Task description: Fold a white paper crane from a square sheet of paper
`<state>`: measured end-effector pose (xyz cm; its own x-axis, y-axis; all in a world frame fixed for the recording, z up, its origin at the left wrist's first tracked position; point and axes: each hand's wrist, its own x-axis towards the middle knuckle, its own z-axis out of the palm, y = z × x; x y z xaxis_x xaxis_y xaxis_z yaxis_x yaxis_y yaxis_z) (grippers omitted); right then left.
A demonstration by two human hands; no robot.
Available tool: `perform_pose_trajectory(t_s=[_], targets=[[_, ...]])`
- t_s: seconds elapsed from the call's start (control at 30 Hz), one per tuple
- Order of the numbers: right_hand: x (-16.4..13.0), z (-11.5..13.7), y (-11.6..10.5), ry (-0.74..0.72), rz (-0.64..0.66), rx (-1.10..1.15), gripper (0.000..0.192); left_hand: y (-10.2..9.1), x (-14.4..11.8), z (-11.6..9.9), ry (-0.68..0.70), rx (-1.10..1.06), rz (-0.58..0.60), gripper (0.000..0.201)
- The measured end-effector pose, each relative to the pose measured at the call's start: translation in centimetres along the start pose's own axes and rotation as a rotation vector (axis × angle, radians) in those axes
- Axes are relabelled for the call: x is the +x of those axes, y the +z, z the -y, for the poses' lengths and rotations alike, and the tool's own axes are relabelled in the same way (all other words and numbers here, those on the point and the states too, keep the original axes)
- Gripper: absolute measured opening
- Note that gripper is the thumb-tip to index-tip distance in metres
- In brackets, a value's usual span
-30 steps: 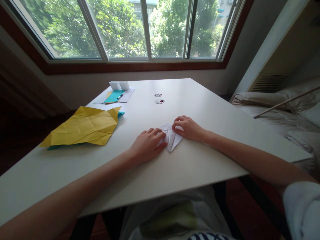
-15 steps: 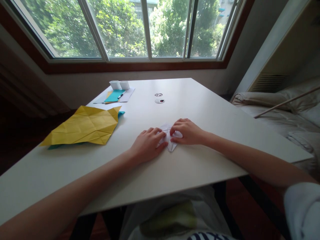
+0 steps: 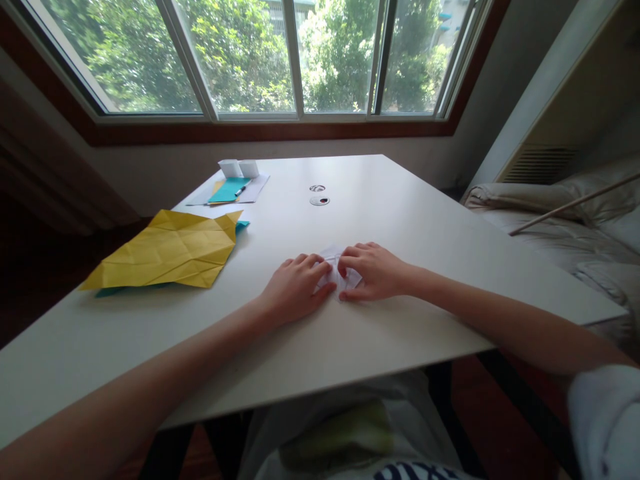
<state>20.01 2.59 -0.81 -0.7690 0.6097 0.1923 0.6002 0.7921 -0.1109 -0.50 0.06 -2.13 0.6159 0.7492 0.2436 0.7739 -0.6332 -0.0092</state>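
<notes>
A small piece of folded white paper (image 3: 331, 253) lies on the table in front of me, partly covered by my fingers. My left hand (image 3: 296, 287) holds its left side, thumb and fingers bent over the paper. On the right side my right hand (image 3: 376, 272) grips it, fingers curled at the upper part and thumb tip down near the lower point. The paper's creases between the hands are too small to make out fully.
Creased yellow paper (image 3: 170, 250) covers teal paper (image 3: 243, 227) at the left. Farther back are white sheets (image 3: 261, 187), a teal sheet (image 3: 229, 191), a pen (image 3: 241, 190) and two small white folded pieces (image 3: 230, 168). Two round pieces (image 3: 319, 201) lie mid-table. A sofa (image 3: 530, 207) stands right.
My right thumb has slid down toward the paper's lower point, and the right hand has dropped slightly. My left hand stays in place on the paper.
</notes>
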Motion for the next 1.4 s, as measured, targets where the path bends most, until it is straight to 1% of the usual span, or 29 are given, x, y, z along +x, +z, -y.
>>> perform_pose_trajectory(t_s=[0.1,0.2,0.27,0.33,0.4,0.47,0.57,0.63,0.77,0.97,1.17,1.27,1.4], targets=[[0.0,0.0,0.1,-0.003,0.006,0.017,0.042,0.0,0.0,0.0,-0.006,-0.011,-0.002,0.03],[0.1,-0.5,0.1,-0.033,0.018,0.08,0.043,0.1,0.0,0.3,0.002,-0.03,0.002,0.03],[0.1,-1.1,0.0,-0.071,0.038,0.159,0.038,0.1,0.1,0.5,0.015,-0.043,-0.001,0.03],[0.2,-1.9,-0.3,-0.108,0.06,0.252,0.029,0.0,0.1,0.5,0.036,-0.052,-0.011,0.029],[0.2,-2.6,-0.5,-0.137,0.076,0.328,0.022,-0.4,0.1,0.3,0.08,-0.053,-0.008,0.025],[0.2,-3.2,-0.6,-0.159,0.083,0.365,0.022,-0.8,-0.1,0.0,0.143,-0.052,0.019,0.023],[0.1,-3.5,-0.5,-0.17,0.083,0.343,0.025,-1.3,-0.4,-0.5,0.244,-0.035,0.069,0.027],[0.1,-3.5,-0.3,-0.173,0.084,0.305,0.029,-1.5,-0.5,-0.6,0.297,-0.01,0.082,0.03],[0.1,-3.5,0.1,-0.19,0.089,0.264,0.032,-1.5,-0.5,-0.3,0.348,0.019,0.08,0.032],[0.2,-3.9,0.6,-0.183,0.065,0.217,0.034,-1.5,-0.5,-0.2,0.356,0.028,0.097,0.032],[0.5,-4.3,1.4,-0.127,0.0,0.16,0.035,-1.5,-0.4,-0.2,0.355,0.002,0.093,0.031],[0.5,-4.4,1.3,-0.116,0.003,0.142,0.034,-1.6,-0.3,0.6,0.364,-0.029,0.113,0.03],[0.1,-4.7,0.6,-0.106,-0.002,0.111,0.031,-2.0,0.0,2.5,0.346,-0.094,0.157,0.03]])
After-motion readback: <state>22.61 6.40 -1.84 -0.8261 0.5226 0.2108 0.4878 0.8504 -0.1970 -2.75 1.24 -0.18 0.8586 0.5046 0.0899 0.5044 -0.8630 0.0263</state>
